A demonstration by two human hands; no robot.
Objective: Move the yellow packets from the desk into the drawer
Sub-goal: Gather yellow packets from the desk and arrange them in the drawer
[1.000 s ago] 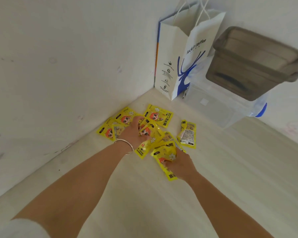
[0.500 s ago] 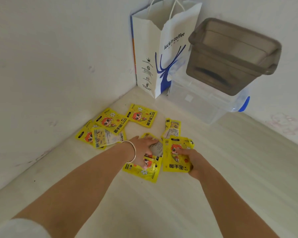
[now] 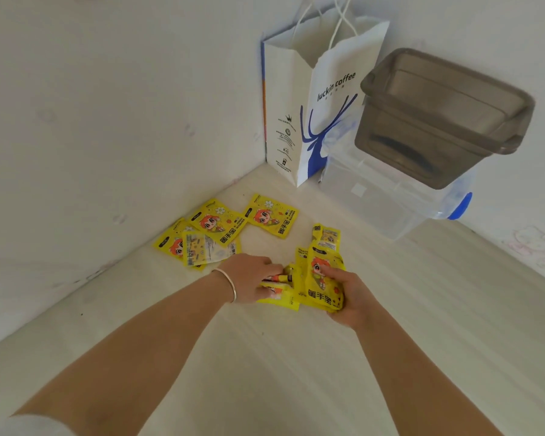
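- The drawer named in the task sits nowhere in this head view, only the desk [image 3: 296,372] corner against two pale walls.
- Left arm enters from the bottom edge, its upper part cut off; a sliver of white sleeve [image 3: 29,426] shows at the lower left corner.
- Left hand [image 3: 249,278], silver bangle [image 3: 228,284] at the wrist, is down on a small stack of yellow packets [image 3: 279,294]; its fingers curl over the stack's left edge, fingertips buried among the packets and hard to make out.
- Right hand [image 3: 343,297] grips a bunched yellow packet [image 3: 323,287] standing partly upright, thumb across its printed front, the other fingers tucked behind and hidden.
- How many packets are in that gathered bunch between the two hands cannot be told; they overlap.
- Just behind the bunch, one more packet [image 3: 328,237] lies back-side up, its lower end covered.
- Further left, near the wall, a loose cluster [image 3: 202,237] of overlapping packets lies flat, one turned print-down on top.
- A single packet [image 3: 272,217] lies face up, just beside that cluster, apart from both hands.
- Back corner: white luckin coffee paper bag [image 3: 324,114] stands upright, handles cut off by the top edge.
- Beside it a clear plastic box [image 3: 384,199] with a blue clasp, and a smoky grey plastic tub [image 3: 438,121] stacked on top, tilted; a dark shape inside is too murky to name.
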